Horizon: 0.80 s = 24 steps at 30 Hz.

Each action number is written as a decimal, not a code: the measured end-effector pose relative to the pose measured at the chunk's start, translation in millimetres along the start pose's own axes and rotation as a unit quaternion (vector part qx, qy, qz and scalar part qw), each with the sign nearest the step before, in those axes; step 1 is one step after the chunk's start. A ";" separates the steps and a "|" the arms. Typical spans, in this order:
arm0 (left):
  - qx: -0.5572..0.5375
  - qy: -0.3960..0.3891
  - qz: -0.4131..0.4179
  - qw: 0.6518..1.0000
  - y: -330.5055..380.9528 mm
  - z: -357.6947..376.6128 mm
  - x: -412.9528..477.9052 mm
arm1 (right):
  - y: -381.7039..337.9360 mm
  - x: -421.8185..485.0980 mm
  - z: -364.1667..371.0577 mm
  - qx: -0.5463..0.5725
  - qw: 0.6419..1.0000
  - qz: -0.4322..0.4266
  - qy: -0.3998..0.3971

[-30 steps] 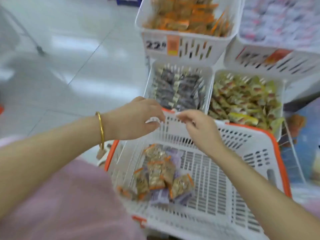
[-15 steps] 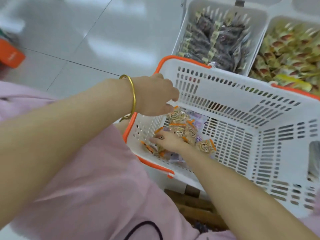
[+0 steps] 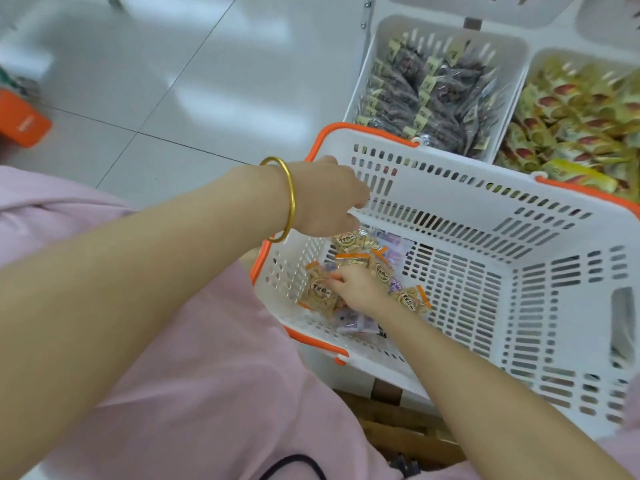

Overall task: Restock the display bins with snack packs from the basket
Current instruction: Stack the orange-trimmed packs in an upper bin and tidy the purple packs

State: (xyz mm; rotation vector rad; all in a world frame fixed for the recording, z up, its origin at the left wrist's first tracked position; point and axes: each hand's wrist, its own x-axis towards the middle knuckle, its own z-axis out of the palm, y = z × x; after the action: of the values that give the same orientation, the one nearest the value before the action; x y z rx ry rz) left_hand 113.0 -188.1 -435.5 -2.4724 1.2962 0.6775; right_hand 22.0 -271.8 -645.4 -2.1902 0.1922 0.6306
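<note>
Clear orange-sealed snack packs lie in white slotted plastic basket, under right hand; fingers on one, grasp unclear. Round logos, writing unreadable. Bare basket floor to its right. Left hand grips orange rim corner; dark-pack white bin beyond.

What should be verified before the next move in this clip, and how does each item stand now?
1. Clear orange-edged snack packs lie in the white slotted plastic basket: ok.
2. Right hand down on those packs: ok.
3. Right hand closed on a pack: cannot tell.
4. Left hand steadying the basket's orange-rimmed corner: cannot tell.
5. Bin of matching packs in view: not ok; the white bin of dark packs and the white bin of yellow-green packs show other goods.
</note>
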 end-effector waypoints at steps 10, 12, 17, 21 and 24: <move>-0.473 0.052 -0.123 0.871 26.8 -21.2 31.9 | -4.1 -99.4 -173.8 0.413 0.904 -0.042 0.100; -0.667 0.000 -0.068 0.742 35.9 -33.3 41.0 | -11.5 -113.8 -197.7 0.438 0.890 -0.067 0.105; -0.696 0.086 0.023 0.712 48.5 -66.1 62.7 | -23.7 -139.8 -251.4 0.335 0.925 -0.059 0.168; -0.704 0.106 0.031 0.702 50.4 -82.6 75.2 | -32.3 -149.6 -278.2 0.242 0.943 -0.049 0.225; -0.722 0.087 0.030 0.685 59.5 -84.8 82.2 | -37.0 -150.7 -286.1 0.213 0.942 -0.043 0.254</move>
State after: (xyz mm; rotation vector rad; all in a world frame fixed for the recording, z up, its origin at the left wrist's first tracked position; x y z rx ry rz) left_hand 127.9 -316.4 -406.8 -3.6483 0.9278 2.1896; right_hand 11.7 -476.8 -392.8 -1.8806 0.4534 -0.0456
